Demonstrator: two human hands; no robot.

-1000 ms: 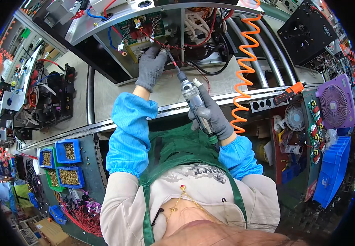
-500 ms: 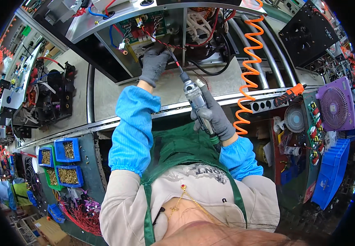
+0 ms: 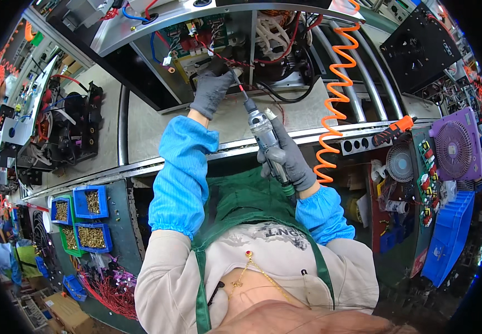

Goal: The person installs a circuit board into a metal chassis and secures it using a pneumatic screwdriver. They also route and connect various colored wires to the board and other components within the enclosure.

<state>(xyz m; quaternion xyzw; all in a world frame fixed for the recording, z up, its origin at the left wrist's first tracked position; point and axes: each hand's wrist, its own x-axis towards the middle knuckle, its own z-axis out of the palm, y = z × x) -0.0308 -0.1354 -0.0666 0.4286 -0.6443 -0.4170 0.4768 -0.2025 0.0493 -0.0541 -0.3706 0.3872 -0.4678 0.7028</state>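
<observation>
Gloved in grey, my right hand (image 3: 292,158) wraps round a silver power screwdriver (image 3: 263,131). Its long bit points up and left into the open side of a metal equipment cabinet (image 3: 163,92). My left hand (image 3: 212,92), also in a grey glove, is at the cabinet's lower opening beside the bit's tip. Its fingers curl inward, and what they pinch, if anything, is hidden. Above that hand sits a green circuit board (image 3: 214,34) with red and white wires. White cable bundles (image 3: 271,36) and a black cable (image 3: 302,92) fill the compartment to the right.
An orange coiled hose (image 3: 338,106) hangs right of the cabinet, near metal rollers (image 3: 366,83). An orange-black screwdriver (image 3: 395,131) rests in a rack. Blue bins (image 3: 107,239) of brass-coloured fasteners stand at left. A purple fan (image 3: 456,142) and blue tray (image 3: 448,239) are at right.
Both hands and the power screwdriver stay almost in place. My left fingers have shifted slightly at the cabinet opening, and the view has moved a little.
</observation>
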